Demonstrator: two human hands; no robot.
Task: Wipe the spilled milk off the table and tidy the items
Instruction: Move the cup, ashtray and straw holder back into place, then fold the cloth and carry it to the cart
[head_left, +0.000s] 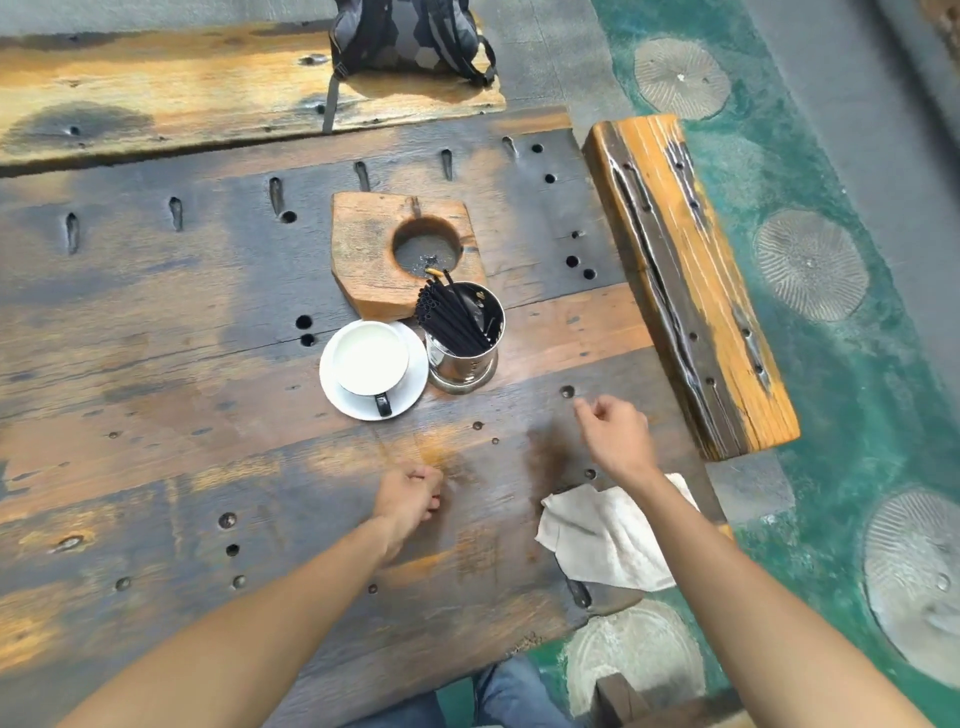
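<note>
Both forearms enter from the near edge, above a glimpse of blue jeans (511, 693). Left hand (410, 496): fingers curled into a fist low over the table (156, 415), grasping nothing that can be seen. Right hand (615, 434): fingers loosely curled, thumb and forefinger close together, holding nothing visible; whether they pinch some small item cannot be told. White cloth (602, 540): crumpled on the table near its right corner, partly hidden under the right forearm, lying behind and below the right hand's fingertips, toward the person. Its longer spread runs roughly from the near right toward the far left. The right hand is plainly the nearer hand to it; the left is well apart. Cup (370, 358), holding milk, stands on a saucer (410, 400) beyond both hands, touching or just beside a metal tin (465, 358) of black straws (452, 317); a wooden block (374, 244) with a round hollow lies behind them. No white spill is evident on the boards, though motion blur and a dark patch (545, 452) between the hands leave this uncertain. Judged remaining: arranging the items.
</note>
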